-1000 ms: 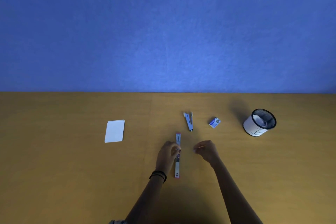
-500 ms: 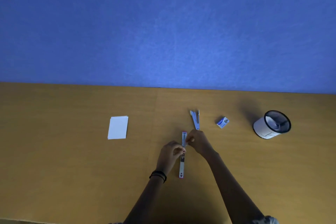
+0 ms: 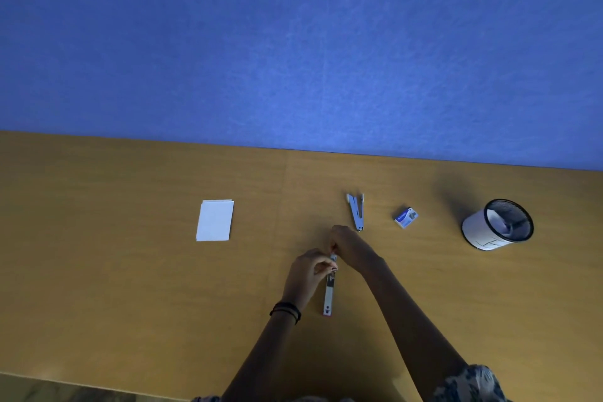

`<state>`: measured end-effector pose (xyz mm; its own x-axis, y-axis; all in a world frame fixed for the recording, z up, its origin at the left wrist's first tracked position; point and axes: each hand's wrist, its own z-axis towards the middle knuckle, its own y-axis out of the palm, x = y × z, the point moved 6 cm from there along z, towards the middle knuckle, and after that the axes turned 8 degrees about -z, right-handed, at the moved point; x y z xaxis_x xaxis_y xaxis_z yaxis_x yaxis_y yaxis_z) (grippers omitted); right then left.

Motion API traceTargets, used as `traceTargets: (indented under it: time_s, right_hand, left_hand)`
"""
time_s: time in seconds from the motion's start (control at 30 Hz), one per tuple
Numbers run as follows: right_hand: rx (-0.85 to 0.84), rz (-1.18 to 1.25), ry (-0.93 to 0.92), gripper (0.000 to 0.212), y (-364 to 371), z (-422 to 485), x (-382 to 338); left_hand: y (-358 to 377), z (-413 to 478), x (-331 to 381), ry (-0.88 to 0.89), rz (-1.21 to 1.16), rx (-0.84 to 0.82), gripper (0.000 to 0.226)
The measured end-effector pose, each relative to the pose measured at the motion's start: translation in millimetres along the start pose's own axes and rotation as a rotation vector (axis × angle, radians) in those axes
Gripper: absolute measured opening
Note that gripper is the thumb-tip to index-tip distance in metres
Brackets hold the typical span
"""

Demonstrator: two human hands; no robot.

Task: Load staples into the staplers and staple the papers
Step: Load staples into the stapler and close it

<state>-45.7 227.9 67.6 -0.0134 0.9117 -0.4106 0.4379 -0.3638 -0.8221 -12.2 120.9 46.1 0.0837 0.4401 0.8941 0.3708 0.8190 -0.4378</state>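
A pink stapler (image 3: pixel 329 295) lies opened out flat on the wooden table (image 3: pixel 130 271), pointing away from me. My left hand (image 3: pixel 306 274) pinches it near its middle. My right hand (image 3: pixel 350 246) covers the stapler's far half, fingers curled down onto it; what they hold is hidden. A second, blue-grey stapler (image 3: pixel 355 210) lies open in a V just beyond my right hand. A small blue staple box (image 3: pixel 405 217) sits to its right. A stack of white papers (image 3: pixel 215 220) lies to the left.
A white mesh-lined cup (image 3: pixel 497 225) stands at the far right of the table. A blue wall (image 3: pixel 293 42) rises behind the table's back edge. The table's near edge shows at the bottom left.
My right hand moved left from beside the pink stapler onto its far half. My left hand kept its pinch at the middle. The view shifted slightly.
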Motion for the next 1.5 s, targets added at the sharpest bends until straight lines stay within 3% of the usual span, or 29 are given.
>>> traceTargets:
  time_s: [0.77,1.5]
  right_hand:
    - [-0.064,-0.130,-0.076,0.011,5.7,1.6,-6.3]
    - [-0.059,0.019,-0.038,0.011,4.0,7.9,10.3]
  left_hand:
    - [1.8,-0.1,-5.1,-0.029,-0.024,0.003,0.008]
    - [2.6,0.8,-3.4,-0.014,-0.025,-0.003,0.006]
